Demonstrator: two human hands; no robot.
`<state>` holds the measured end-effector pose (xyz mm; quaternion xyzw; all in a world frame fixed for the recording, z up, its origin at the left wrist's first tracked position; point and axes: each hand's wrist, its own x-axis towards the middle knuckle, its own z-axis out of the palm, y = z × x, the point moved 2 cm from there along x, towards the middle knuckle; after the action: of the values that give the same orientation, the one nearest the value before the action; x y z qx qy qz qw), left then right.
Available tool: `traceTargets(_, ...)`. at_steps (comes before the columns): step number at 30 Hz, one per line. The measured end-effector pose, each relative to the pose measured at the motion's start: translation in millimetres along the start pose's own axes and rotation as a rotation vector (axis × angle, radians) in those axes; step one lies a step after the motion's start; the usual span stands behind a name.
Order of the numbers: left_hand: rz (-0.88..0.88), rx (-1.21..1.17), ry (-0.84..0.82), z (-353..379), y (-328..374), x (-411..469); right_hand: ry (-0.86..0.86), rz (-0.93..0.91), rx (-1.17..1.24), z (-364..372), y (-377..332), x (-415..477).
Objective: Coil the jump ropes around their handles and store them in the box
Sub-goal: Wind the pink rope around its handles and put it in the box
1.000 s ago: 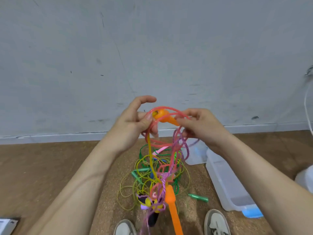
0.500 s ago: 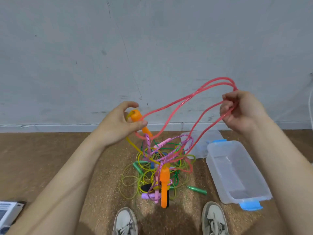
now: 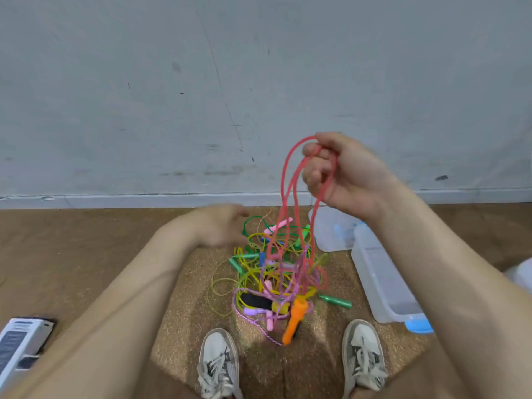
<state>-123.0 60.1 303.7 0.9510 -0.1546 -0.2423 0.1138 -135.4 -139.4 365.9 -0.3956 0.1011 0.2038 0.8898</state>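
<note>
Head view. My right hand (image 3: 345,171) is raised above the box (image 3: 383,280), fingers curled round several loops of the red rope (image 3: 289,197). My left hand (image 3: 221,226), blurred, is loosely open well left of the box and holds nothing. The red rope hangs down to its orange handle (image 3: 295,316), low in the tangled rope pile (image 3: 253,272) on the floor just left of the box.

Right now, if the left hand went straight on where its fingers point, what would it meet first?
The open left hand points at the green rope loop just beyond it, so probably that first. Depth is unclear; it might pass above.
</note>
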Motion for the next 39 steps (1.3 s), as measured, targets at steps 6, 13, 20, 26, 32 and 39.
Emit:
traceTargets(6,0.229,-0.369,-0.158,58,49,22,-0.372,0.084,0.237,38,0,-8)
traceTargets(13,0.147,-0.788,0.226,31,35,31,0.14,-0.189,-0.017,-18,-16,6)
traceTargets(20,0.174,-1.452,0.492,-20,43,11,0.055,0.07,-1.179,-39,46,16)
traceTargets(26,0.259,-1.792,0.478,-38,43,1,0.071,-0.41,-1.144,-28,62,38)
traceTargets(32,0.128,-1.642,0.512,-50,26,-3,0.039,-0.349,-1.075,-10,56,28)
traceTargets(39,-0.392,-0.108,0.649,-45,-33,-6,0.186,-0.387,-0.614,-3,21,11)
